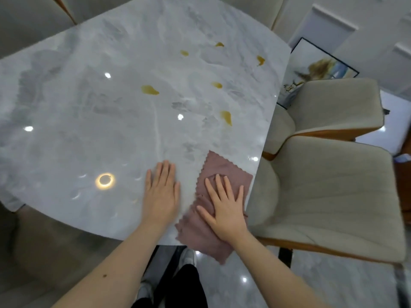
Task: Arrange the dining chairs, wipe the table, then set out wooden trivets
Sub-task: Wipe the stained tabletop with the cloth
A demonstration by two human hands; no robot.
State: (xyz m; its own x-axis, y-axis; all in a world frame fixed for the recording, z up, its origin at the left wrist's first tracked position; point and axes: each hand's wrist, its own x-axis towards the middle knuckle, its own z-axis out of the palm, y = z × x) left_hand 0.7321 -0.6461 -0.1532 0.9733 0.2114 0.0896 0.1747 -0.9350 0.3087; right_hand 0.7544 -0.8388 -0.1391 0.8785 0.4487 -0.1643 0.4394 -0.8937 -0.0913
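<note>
A glossy grey marble table (89, 130) fills most of the view. Several yellow-brown spills (150, 90) dot its far right half. A mauve cloth (219, 168) with zigzag edges lies at the near right corner and hangs over the table's near edge. My right hand (224, 207) presses flat on the cloth with fingers spread. My left hand (161, 192) rests flat on the bare tabletop just left of the cloth, fingers straight. No trivets are in view.
Two beige dining chairs with orange-brown trim stand along the table's right side, one near (333, 196) and one farther (333, 103). More chair backs (33, 18) show beyond the far edge. A framed picture (320, 67) leans by the wall. My feet stand under the near edge.
</note>
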